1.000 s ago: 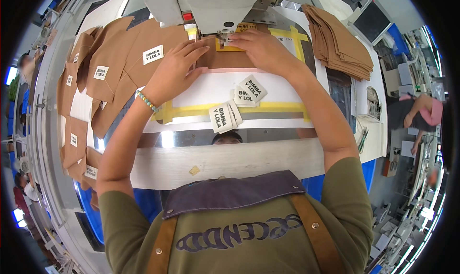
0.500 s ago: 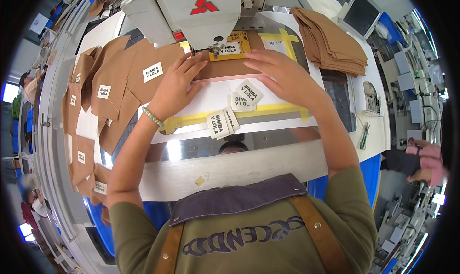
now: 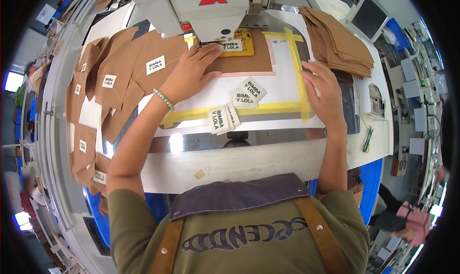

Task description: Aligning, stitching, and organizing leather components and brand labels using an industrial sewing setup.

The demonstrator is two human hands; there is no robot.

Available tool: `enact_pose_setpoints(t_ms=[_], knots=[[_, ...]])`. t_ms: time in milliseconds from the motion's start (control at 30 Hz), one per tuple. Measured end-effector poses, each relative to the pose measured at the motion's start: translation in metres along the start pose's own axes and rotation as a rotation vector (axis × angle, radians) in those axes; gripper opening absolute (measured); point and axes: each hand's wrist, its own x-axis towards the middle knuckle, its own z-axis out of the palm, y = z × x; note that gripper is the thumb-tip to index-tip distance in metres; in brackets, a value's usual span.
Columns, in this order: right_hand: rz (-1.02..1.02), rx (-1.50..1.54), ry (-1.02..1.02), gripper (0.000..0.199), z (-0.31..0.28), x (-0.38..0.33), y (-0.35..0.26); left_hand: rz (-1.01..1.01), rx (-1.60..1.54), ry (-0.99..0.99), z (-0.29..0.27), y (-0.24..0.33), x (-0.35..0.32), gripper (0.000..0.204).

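Note:
A brown fabric panel (image 3: 256,63) lies on a white board edged with yellow tape (image 3: 282,106). On the panel is a yellow template (image 3: 247,48) with a white printed label (image 3: 233,45) in its window, beneath the grey sewing machine head (image 3: 206,15). My left hand (image 3: 195,75) rests at the panel's left part, fingers stretched toward the template; its fingertips touch or nearly touch the template's left side. Away from the panel, my right hand (image 3: 323,89) is open and holds nothing, above the tape at the board's right edge. Loose white labels (image 3: 252,90) lie in front of the panel.
Brown panels with labels (image 3: 117,77) spread over the left side of the table. A stack of brown panels (image 3: 335,44) stands at the back right, near a monitor (image 3: 369,15). Small green-handled snips (image 3: 368,139) lie at the right. Another small pile of labels (image 3: 223,119) sits near the front.
My right hand has left the panel and moved right and toward me. My left hand has shifted slightly right along the panel. The view has shifted a little.

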Motion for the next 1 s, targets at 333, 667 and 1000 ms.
enact_pose_setpoints(t_ms=[333,667,1000], knots=[[0.055,0.090,-0.039,0.019,-0.004,-0.001,0.017,-0.022,-0.043,-0.075,0.002,0.000,0.011,0.047],[0.061,0.146,-0.055,0.019,0.005,-0.003,0.025,0.037,-0.055,-0.053,0.003,-0.005,0.015,0.048],[0.052,0.147,-0.064,0.019,0.003,-0.001,0.028,0.047,-0.015,-0.104,0.000,-0.007,0.019,0.043]])
